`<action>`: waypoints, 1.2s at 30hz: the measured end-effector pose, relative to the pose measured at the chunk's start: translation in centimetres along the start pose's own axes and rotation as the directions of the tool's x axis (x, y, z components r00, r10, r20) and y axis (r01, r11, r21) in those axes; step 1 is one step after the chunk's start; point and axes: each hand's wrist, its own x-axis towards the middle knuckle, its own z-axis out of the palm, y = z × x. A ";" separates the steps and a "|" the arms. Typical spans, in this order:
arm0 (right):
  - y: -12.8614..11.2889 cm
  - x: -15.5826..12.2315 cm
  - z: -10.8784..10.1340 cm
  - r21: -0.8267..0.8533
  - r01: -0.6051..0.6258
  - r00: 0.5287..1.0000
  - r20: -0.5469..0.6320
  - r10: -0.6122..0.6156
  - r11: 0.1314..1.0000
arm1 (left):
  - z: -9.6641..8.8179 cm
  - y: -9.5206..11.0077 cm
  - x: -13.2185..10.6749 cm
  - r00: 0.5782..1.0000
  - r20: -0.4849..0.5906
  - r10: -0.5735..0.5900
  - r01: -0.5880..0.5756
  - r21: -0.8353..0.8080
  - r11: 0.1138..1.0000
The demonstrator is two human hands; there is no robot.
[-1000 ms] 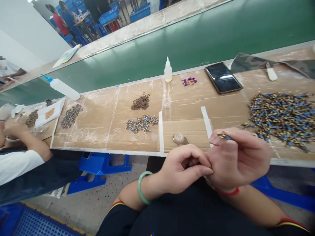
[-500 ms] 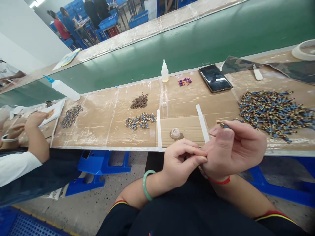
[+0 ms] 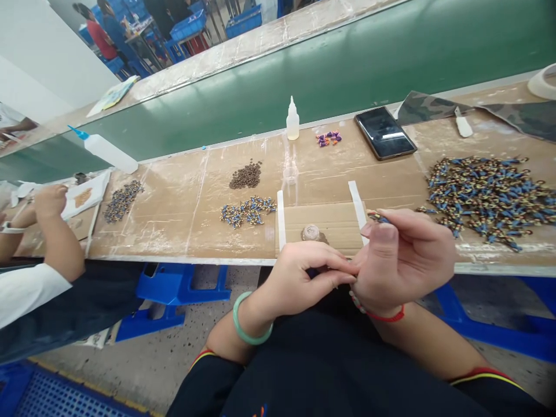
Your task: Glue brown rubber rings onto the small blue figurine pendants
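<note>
My right hand (image 3: 403, 260) pinches a little blue-and-gold piece (image 3: 377, 217) at 1 o'clock; my left hand (image 3: 306, 272) is curled shut, can't tell if it's holding anything.

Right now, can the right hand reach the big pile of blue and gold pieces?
Probably yes: the right hand sits close beside the pile, with nothing standing between them on the cardboard. But it is pinching a small blue and gold piece, so it may need to set that down first.

The left hand (image 3: 304, 275) curls inward, its fingers touching the right hand (image 3: 403, 260), which pinches thumb against forefinger.
</note>
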 end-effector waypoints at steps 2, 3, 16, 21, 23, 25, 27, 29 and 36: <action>-0.2 0.1 0.1 0.014 -0.009 1.000 0.009 0.009 1.000 | -0.1 0.0 0.1 1.000 0.020 0.020 -0.021 0.015 1.000; -0.3 0.1 0.2 0.016 -0.014 1.000 0.013 0.013 1.000 | -0.1 0.0 0.1 1.000 0.021 0.022 -0.023 0.021 1.000; -0.9 -0.1 0.3 0.037 -0.071 0.996 0.060 0.069 0.997 | 0.0 -0.3 -0.2 0.982 -0.013 0.189 -0.185 0.144 0.972; -1.4 -0.1 0.2 0.080 -0.077 0.988 0.137 0.065 0.994 | -0.1 -0.9 -0.3 0.949 -0.007 0.316 -0.312 0.137 0.940; -1.6 -0.1 0.2 0.078 -0.092 0.982 0.170 0.077 0.993 | 0.0 -1.1 -0.5 0.947 -0.031 0.319 -0.311 0.147 0.939; -1.9 0.0 0.3 0.075 -0.109 0.975 0.204 0.092 0.991 | 0.0 -1.1 -0.7 0.950 -0.052 0.309 -0.297 0.162 0.941; -2.1 0.0 0.4 0.071 -0.114 0.968 0.233 0.095 0.991 | -0.1 -1.1 -0.8 0.950 -0.049 0.307 -0.295 0.174 0.940; -2.3 0.1 0.6 0.061 -0.108 0.966 0.244 0.090 0.992 | -0.3 -1.2 -0.8 0.947 -0.027 0.320 -0.310 0.188 0.932; -2.5 0.1 0.6 0.045 -0.148 0.959 0.252 0.132 0.988 | -0.5 -1.1 -0.5 0.926 -0.013 0.377 -0.364 0.227 0.903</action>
